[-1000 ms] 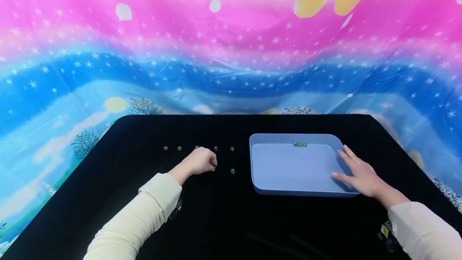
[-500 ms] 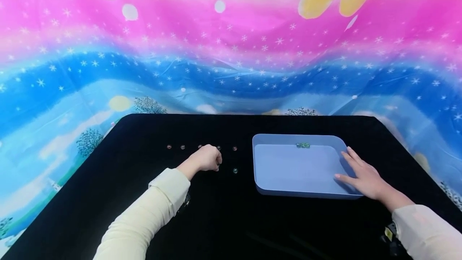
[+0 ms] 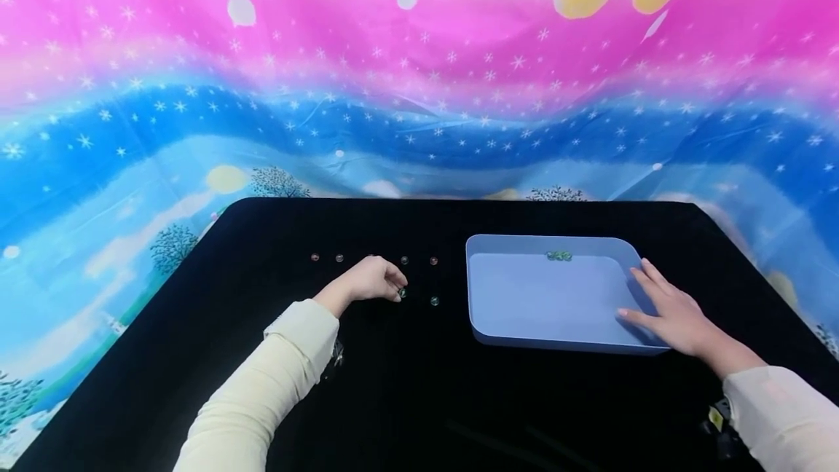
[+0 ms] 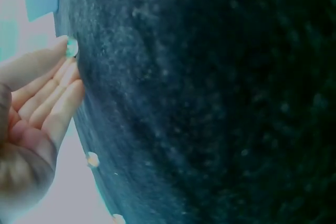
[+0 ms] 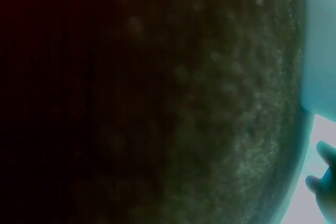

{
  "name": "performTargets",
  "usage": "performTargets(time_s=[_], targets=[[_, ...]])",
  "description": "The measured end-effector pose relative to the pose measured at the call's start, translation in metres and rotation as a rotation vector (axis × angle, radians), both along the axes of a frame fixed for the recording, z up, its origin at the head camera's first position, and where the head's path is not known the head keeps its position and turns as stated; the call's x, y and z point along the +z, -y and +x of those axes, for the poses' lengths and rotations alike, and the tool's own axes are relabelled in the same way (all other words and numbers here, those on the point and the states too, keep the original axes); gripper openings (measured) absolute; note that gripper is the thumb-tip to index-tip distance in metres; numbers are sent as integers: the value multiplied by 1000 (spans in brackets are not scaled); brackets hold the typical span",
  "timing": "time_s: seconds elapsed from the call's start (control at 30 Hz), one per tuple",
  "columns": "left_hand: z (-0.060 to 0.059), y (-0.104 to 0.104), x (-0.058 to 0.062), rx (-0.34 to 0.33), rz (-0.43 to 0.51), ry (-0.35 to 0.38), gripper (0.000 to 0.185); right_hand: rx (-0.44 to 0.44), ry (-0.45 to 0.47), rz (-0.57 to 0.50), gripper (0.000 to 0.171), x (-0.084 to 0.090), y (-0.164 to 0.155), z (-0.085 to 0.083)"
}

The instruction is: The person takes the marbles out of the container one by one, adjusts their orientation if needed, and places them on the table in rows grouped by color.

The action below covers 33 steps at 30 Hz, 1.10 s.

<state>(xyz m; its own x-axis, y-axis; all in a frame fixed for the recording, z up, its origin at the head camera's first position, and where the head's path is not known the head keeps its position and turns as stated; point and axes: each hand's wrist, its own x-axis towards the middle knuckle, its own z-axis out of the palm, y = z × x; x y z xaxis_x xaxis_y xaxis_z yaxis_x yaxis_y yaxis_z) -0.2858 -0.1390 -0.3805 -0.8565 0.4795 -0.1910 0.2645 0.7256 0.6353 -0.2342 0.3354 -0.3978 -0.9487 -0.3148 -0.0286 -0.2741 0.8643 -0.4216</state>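
My left hand pinches a greenish glass marble between thumb and fingertips, low over the black tabletop. In the left wrist view the same marble shows at the thumb tip, the fingers extended beneath it. Another clear greenish marble lies just to the right. Behind the hand runs a row of marbles, among them a reddish one at its right end; the hand mostly covers one of them. My right hand rests, fingers spread, on the right side of a blue-grey tray.
Inside the tray, several green marbles sit together against the back wall. The black-covered table reaches back to a colourful printed curtain. At the row's left end lies a reddish marble.
The left fingers have shifted slightly and more of the pinched marble shows now. The right hand stays on the tray. The head view has shifted a little.
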Motion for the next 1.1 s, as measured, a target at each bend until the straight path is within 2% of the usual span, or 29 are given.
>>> performTargets(time_s=[0.07,0.17,0.27,0.3,0.5,0.53,0.57,0.73,0.93,1.1], targets=[[-2,3,-1,28,65,55,25,3,4,-1,80,-1,-1,-1],[-4,5,0,55,100,93,25,9,17,-9,79,-1,-2,-2],[-6,7,3,60,135,73,25,11,27,-18,80,-2,-1,-2],[-12,9,-1,42,169,55,26,11,28,-21,80,-2,-1,-2],[-16,-1,10,68,289,65,30,-1,10,-15,80,-2,-1,-1],[-12,-6,17,93,284,75,30,-4,8,-14,80,-2,-2,0],[-13,-9,18,97,291,76,30,-7,8,-14,80,-2,-2,0],[-11,-21,21,84,313,60,29,-19,4,-10,81,-1,-2,1],[-11,-37,22,38,398,101,33,-26,-15,1,81,-3,0,2],[-13,-53,24,16,421,107,36,-29,-22,6,82,-1,0,3]])
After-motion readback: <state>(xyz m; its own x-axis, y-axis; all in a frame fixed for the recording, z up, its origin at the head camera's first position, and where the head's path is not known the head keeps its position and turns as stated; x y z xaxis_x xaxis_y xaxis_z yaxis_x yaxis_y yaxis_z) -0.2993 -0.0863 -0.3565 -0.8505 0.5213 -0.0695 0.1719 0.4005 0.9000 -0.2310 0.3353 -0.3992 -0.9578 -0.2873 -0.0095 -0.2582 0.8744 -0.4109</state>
